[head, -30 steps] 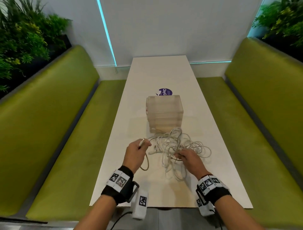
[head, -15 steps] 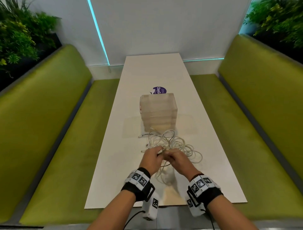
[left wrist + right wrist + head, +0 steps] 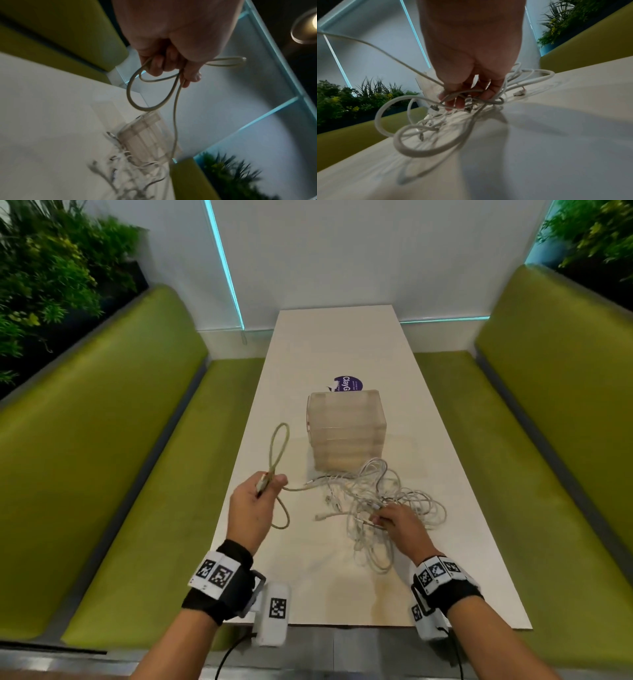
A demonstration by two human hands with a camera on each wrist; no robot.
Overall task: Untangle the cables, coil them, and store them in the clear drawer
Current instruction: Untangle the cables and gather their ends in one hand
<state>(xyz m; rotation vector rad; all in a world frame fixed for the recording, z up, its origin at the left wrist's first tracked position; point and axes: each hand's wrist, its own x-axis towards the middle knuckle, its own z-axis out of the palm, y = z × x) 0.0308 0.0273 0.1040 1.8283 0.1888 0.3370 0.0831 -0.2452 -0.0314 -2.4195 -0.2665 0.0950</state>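
Note:
A tangle of white cables lies on the white table just in front of the clear drawer unit. My left hand is raised at the table's left edge and grips a beige cable in loops, one loop sticking up, one hanging down. That cable runs right into the tangle. My right hand holds down the tangle, fingers curled round several strands.
Green bench seats run along both sides of the table. A purple sticker lies behind the drawer unit. Plants stand behind the seat backs. The far half of the table is bare.
The hands were together over the tangle; my left hand has pulled out to the left and up, drawing the beige cable free in loops. My right hand stays on the tangle.

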